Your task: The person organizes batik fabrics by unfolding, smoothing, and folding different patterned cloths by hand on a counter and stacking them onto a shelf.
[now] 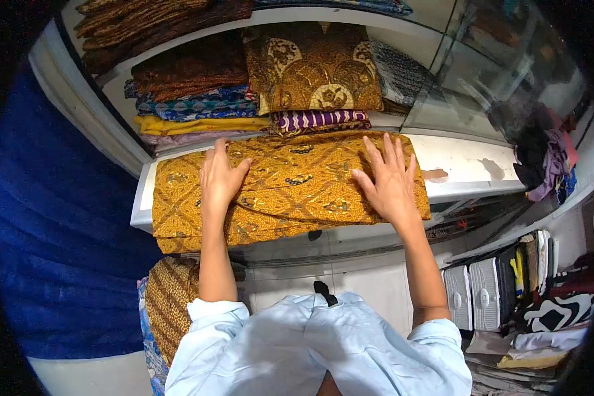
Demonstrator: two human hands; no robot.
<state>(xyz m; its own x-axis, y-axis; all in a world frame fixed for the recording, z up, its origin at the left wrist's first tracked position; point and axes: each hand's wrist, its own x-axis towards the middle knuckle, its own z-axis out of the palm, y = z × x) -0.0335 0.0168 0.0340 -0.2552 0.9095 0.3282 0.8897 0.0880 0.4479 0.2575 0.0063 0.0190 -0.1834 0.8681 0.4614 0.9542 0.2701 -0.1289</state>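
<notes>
A folded yellow-brown patterned cloth [297, 185] lies across the white ledge [482, 162], its front edge hanging over. On its left part rests my left hand [222, 177], palm down, thumb apart from the fingers. My right hand [391, 179] lies on the right part of the cloth with its fingers spread. Neither hand grips anything. Just behind the cloth are a purple and white patterned cloth [320, 121] and a brown cloth with cream motifs [313, 69].
Folded fabrics [201, 125] are stacked on the shelf behind. A blue curtain [66, 231] hangs at the left. Brown patterned cloth [171, 290] sits below the ledge. Glass panels [495, 72] stand at the right, with clothes [554, 158] beside them and packed garments [485, 294] lower down.
</notes>
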